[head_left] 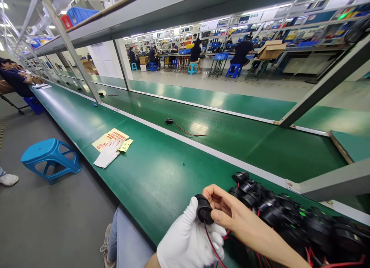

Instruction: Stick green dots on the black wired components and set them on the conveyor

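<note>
Near the front edge of the green bench, my left hand (186,237), in a white glove, grips a black cylindrical part (204,212) between thumb and fingers. Red and black wires (212,245) hang from its face. My bare right hand (224,208) pinches the same part from the right, thumb at its rim and fingertips partly hidden behind it. Many similar black parts (268,210) with red wires lie heaped on the bench to the right, some with green dots on them. My right forearm passes in front of part of this heap.
A white glove (106,156) lies over sticker sheets (111,139) with red and green dots. One wired black part (169,121) rests on the belt (231,140) behind a white rail. Metal posts carry an overhead shelf. A blue stool (49,156) stands left; people sit farther off.
</note>
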`<state>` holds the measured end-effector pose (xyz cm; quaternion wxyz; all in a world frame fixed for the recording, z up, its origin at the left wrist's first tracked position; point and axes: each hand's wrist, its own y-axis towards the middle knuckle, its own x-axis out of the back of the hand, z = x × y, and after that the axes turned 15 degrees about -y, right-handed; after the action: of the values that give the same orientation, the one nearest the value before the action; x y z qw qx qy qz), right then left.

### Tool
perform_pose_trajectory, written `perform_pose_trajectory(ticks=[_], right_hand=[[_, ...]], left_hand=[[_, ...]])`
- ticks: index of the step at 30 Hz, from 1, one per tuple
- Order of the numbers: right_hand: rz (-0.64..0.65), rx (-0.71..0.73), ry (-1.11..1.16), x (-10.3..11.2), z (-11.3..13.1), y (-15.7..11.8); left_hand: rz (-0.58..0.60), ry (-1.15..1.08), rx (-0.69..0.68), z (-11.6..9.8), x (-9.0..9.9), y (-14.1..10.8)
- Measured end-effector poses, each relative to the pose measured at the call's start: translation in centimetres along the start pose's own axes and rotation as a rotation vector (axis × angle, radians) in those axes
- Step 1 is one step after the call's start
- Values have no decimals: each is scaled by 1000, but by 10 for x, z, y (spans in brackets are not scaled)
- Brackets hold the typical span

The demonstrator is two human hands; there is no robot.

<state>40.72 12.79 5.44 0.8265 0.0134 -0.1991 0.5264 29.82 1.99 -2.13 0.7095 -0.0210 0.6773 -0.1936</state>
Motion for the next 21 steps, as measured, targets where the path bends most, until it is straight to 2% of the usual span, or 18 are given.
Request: perform_pose_trajectory(ticks=[7, 10, 12, 15, 17, 18, 20, 21], right_hand=[[-44, 11, -64, -1, 0, -3], [-64, 36, -131, -2, 0, -5], [-143, 99, -241, -3, -1, -6], [-340, 364, -490, -3, -2, -8], [-377, 554, -597, -1, -3, -9], [-362, 603, -615, -1, -3, -9], [-342, 593, -611, 1, -3, -10], [-342, 561, -602, 1, -2, -11]], left_hand=[[-21, -156, 30, 0, -15, -6], [13, -101, -46, 0, -27, -10], [70, 124, -178, -3, -36, -16], [107, 639, -334, -14, -48, -30], [-2, 914, -391, -23, -55, -39], [-80, 1033, -432, -27, -56, -41], [-208, 1204, -558, -32, -57, -45], [-227, 1265, -627, -34, -56, -45]])
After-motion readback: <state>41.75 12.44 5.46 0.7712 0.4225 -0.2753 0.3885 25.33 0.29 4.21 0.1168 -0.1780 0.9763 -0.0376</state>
